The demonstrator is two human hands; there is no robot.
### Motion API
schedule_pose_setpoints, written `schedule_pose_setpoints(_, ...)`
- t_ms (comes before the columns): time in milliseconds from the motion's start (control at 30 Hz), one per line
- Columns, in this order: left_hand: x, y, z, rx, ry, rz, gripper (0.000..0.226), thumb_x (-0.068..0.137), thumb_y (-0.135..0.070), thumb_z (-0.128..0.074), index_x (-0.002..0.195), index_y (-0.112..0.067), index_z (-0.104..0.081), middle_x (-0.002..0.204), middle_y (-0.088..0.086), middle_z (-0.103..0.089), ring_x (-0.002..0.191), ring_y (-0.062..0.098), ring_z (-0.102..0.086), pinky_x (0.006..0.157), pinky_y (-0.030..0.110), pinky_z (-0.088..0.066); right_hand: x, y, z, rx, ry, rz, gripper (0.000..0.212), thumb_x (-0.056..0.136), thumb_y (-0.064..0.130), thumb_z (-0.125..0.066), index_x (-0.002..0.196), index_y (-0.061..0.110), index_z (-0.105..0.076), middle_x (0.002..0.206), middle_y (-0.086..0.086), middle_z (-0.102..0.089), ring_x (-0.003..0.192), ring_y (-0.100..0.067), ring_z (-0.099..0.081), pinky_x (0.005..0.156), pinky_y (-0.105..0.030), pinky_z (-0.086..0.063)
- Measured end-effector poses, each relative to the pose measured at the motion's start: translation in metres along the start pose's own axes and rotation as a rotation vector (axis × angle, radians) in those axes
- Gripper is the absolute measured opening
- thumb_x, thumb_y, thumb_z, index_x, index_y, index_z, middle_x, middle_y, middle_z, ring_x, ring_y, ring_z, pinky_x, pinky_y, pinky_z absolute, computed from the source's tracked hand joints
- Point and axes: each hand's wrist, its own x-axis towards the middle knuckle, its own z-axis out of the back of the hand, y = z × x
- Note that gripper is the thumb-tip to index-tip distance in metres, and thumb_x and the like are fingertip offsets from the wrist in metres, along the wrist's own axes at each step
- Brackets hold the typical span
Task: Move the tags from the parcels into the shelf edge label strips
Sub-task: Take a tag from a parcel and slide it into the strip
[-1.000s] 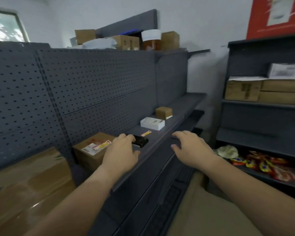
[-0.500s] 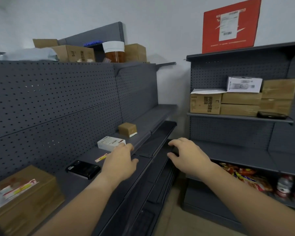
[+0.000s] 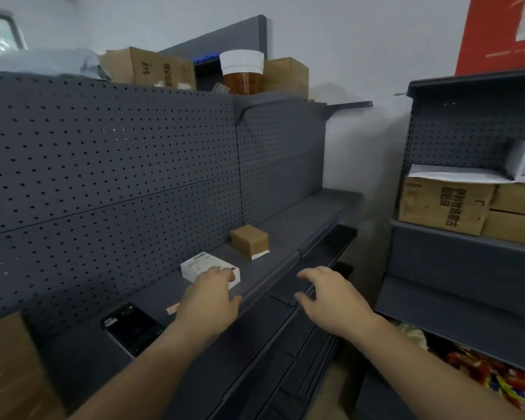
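Observation:
A flat white box (image 3: 199,266) lies on the grey shelf (image 3: 273,262). My left hand (image 3: 210,301) reaches over its near corner with the fingertips touching it; the fingers are spread. A small yellow-red tag (image 3: 172,308) lies on the shelf just left of that hand, partly hidden by it. A small brown box (image 3: 249,241) with a white slip under it stands further back. My right hand (image 3: 331,295) hovers open past the shelf's front edge strip (image 3: 270,284), holding nothing. A black box (image 3: 132,327) lies to the left.
A large carton (image 3: 9,371) with a red-marked label stands at the near left. Cartons and a white-lidded jar (image 3: 241,71) sit on top of the pegboard unit. A second shelf unit at the right holds cartons (image 3: 446,204) and, lower down, snack packets (image 3: 491,377).
Both hands have moved further along the shelf, away from the black box. My left hand now reaches the white box, and the view has swung back toward the left.

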Motion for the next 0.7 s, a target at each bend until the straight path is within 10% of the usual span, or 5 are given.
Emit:
schedule_pose_setpoints(467, 0.074, 0.145, -0.071, 0.110, 0.080, 0.297, 0.014, 0.087, -0.036, -0.058, 0.090, -0.023, -0.055, 0.090, -0.002, -0.052, 0.086, 0.020, -0.053, 0.072, 0.038, -0.049, 0.181, 0.044, -0.146, 0.081, 0.343, 0.317, 0.044, 0.091, 0.038, -0.059, 0.133, 0.026, -0.055, 0.134, -0.003, -0.055, 0.113, -0.026, -0.058, 0.092, -0.037, -0.052)
schedule_pose_setpoints(700, 0.070, 0.179, -0.085, 0.227, 0.147, 0.512, 0.023, 0.091, -0.033, -0.056, 0.109, -0.019, -0.058, 0.108, 0.000, -0.055, 0.105, 0.022, -0.052, 0.087, 0.040, -0.044, 0.222, 0.090, -0.206, 0.151, 0.526, 0.568, 0.022, 0.091, 0.033, -0.060, 0.110, 0.023, -0.061, 0.099, 0.002, -0.058, 0.095, -0.020, -0.058, 0.080, -0.036, -0.050)
